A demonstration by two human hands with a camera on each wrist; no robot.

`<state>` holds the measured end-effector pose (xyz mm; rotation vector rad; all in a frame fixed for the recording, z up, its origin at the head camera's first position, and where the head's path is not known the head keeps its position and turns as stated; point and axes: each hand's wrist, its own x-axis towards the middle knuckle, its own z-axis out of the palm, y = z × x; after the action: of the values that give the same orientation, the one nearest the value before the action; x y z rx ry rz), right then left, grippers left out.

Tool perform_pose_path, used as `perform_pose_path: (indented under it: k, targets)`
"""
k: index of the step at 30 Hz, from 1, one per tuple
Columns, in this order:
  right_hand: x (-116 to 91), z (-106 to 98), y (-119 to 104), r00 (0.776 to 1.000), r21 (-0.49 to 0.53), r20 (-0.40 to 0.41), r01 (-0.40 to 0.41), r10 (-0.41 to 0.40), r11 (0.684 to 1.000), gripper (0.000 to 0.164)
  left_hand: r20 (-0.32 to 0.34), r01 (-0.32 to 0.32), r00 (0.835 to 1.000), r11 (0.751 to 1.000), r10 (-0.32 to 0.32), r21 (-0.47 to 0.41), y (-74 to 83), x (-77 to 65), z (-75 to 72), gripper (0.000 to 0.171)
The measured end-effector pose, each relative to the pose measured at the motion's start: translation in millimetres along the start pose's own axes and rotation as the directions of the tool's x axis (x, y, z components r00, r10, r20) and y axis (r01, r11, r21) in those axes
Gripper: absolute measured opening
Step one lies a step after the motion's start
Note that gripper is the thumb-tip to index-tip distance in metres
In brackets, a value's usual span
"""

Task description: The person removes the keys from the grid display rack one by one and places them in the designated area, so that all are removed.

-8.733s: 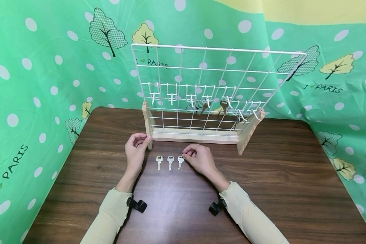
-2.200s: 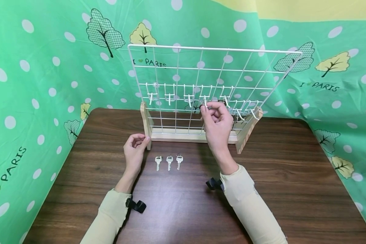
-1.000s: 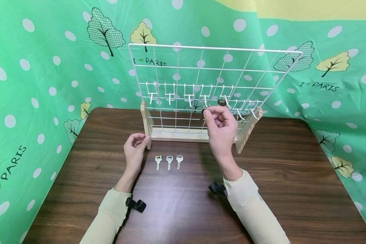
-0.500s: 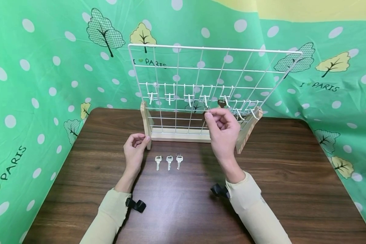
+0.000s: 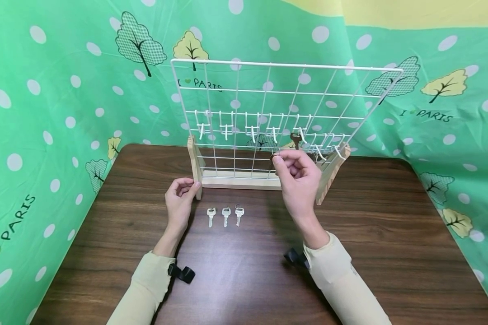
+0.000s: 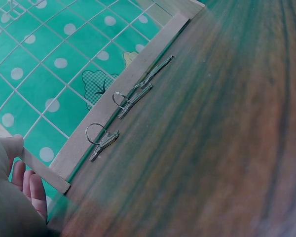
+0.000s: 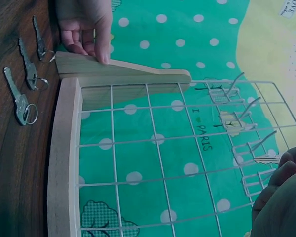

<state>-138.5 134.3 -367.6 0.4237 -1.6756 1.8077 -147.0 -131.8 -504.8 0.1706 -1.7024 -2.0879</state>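
Observation:
A white wire grid rack on wooden feet stands on the table. My left hand holds its left wooden foot between thumb and fingers. Just below and in front of the fourth hook, my right hand pinches a key by its head; its blade points down and the fingers hide much of it. Another brown-looking key hangs at the hook on the right. Three silver keys with rings lie in a row before the rack: left, middle and right.
Further white hooks, among them the leftmost hook and the lower right hook, stick out toward me from the grid. The rack's wooden base bar lies behind the loose keys. A green dotted cloth surrounds the dark wooden table.
My right hand has gone from the rightmost table key up to the rack and gripped the key at the fourth hook. Lately it has drawn that key down off the hook. The left hand stays put.

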Motion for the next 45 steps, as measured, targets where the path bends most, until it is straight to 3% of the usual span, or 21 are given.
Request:
perform_pose_path:
  k: [12,26,35,45]
  targets:
    - [-17.4,-7.1,8.5,0.996,-0.076,0.055,-0.064,0.068,0.995,0.004,-0.005,0.000,1.000,1.000,0.000,0.001,-1.4,-0.9,-0.1,0.014]
    - [-35.5,-14.4,18.8,0.977,-0.104,0.114,-0.166,0.178,0.981,0.008,-0.002,-0.003,1.000,1.000,0.003,0.000,-1.2,-0.8,0.6,0.015]
    - [-40.5,-17.6,25.8,0.972,-0.151,0.134,-0.171,0.192,0.974,0.010,-0.007,0.005,1.000,1.000,-0.005,0.005,-0.7,-1.2,0.4,0.015]
    - [-46.3,-22.9,34.4,0.951,-0.173,0.171,-0.229,0.258,0.958,0.008,-0.007,0.003,1.000,1.000,-0.003,-0.011,0.4,-0.1,0.6,0.015]
